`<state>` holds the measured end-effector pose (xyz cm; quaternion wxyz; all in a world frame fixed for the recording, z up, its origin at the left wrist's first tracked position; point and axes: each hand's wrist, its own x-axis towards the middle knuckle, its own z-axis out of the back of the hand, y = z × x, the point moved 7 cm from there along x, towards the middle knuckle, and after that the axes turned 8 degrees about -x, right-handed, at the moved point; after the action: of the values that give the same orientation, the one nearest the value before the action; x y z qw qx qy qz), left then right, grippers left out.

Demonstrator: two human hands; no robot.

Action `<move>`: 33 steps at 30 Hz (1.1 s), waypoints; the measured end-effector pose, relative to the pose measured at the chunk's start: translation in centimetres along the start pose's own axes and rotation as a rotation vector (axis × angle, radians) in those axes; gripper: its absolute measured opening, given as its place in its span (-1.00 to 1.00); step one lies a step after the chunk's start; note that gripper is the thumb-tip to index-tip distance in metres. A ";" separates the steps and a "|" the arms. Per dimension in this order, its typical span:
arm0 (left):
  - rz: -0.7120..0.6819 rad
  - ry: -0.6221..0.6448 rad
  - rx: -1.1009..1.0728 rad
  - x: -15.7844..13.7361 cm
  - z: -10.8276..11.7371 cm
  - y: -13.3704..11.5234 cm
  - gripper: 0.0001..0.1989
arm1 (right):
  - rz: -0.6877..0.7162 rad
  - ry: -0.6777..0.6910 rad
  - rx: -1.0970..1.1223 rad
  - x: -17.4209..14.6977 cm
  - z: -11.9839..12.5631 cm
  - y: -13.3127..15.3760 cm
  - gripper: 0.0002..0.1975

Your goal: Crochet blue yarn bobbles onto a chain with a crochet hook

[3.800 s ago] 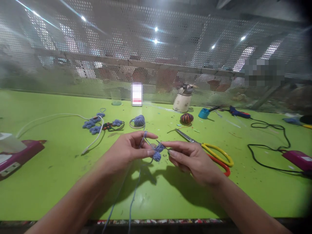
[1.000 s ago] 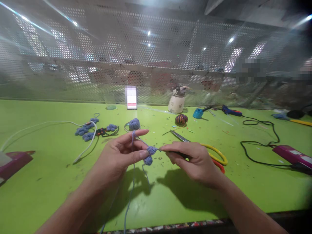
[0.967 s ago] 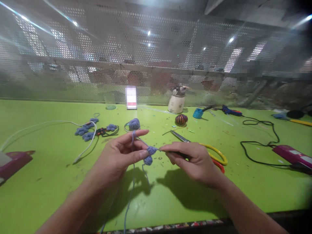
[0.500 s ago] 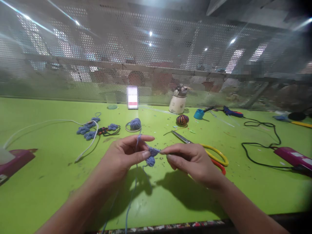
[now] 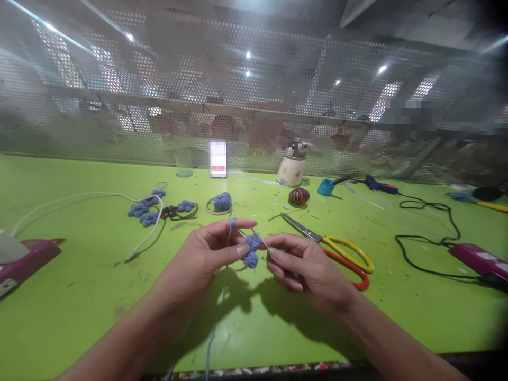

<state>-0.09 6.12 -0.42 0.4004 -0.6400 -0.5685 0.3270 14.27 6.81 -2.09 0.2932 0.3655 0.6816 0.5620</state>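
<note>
My left hand (image 5: 216, 251) pinches a small blue-purple crochet piece (image 5: 251, 258) between thumb and fingers. Blue yarn (image 5: 231, 227) loops over its raised index finger, and a strand hangs down toward the table's front edge. In my right hand (image 5: 296, 262) a thin metal crochet hook (image 5: 265, 244) is gripped, its tip in the loops at the top of the piece. Behind the left hand lies a ball of blue yarn (image 5: 223, 201). Scissors (image 5: 313, 234) with yellow and red handles rest just beyond the right hand.
Blue crochet flowers (image 5: 147, 209) lie at left beside a white cable (image 5: 99, 194). A multicoloured yarn ball (image 5: 299, 197), a jar-like bottle (image 5: 291, 168), a lit phone (image 5: 218, 159) and a blue tape roll (image 5: 326, 187) stand farther back. A glue gun (image 5: 381, 184) and purple power strip (image 5: 478, 256) are at right.
The crochet piece has tipped up, and the hook's shaft and tip now show through its top loops. My right hand has turned slightly, its lower fingers more spread. The view has shifted slightly.
</note>
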 end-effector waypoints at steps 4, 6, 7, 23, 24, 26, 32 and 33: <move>-0.005 0.058 0.015 0.0 -0.3 0.2 -0.61 | 0.041 -0.074 -0.122 -0.2 0.0 0.3 -0.80; 0.005 0.094 0.025 0.0 -0.5 0.3 -0.58 | 0.085 -0.097 -0.227 -0.4 0.0 0.8 -0.73; 0.014 0.114 0.036 -0.1 -0.6 0.4 -0.57 | 0.110 -0.099 -0.277 -0.5 -0.1 1.0 -0.69; -0.394 0.153 0.706 -1.4 -2.9 -1.8 -0.69 | 0.092 -0.133 -0.386 -0.2 0.4 1.3 -0.72; -0.446 0.137 0.732 -1.5 -3.0 -2.0 -0.70 | 0.063 -0.146 -0.305 -0.1 0.5 1.0 -0.72; -0.464 0.072 0.656 -1.4 -2.7 -2.1 -0.74 | 0.037 -0.166 -0.142 0.0 0.4 0.5 -0.70; -0.020 -0.045 -0.001 0.0 -0.7 0.7 -0.59 | 0.089 -0.133 0.083 0.0 -0.5 0.2 -0.66; 0.012 -0.024 -0.047 0.1 -0.8 0.8 -0.38 | 0.100 -0.121 0.081 -0.1 -0.6 0.3 -0.64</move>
<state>0.99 6.07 -0.73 0.3763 -0.6487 -0.5770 0.3236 13.91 6.48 -1.72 0.2906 0.4438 0.6657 0.5248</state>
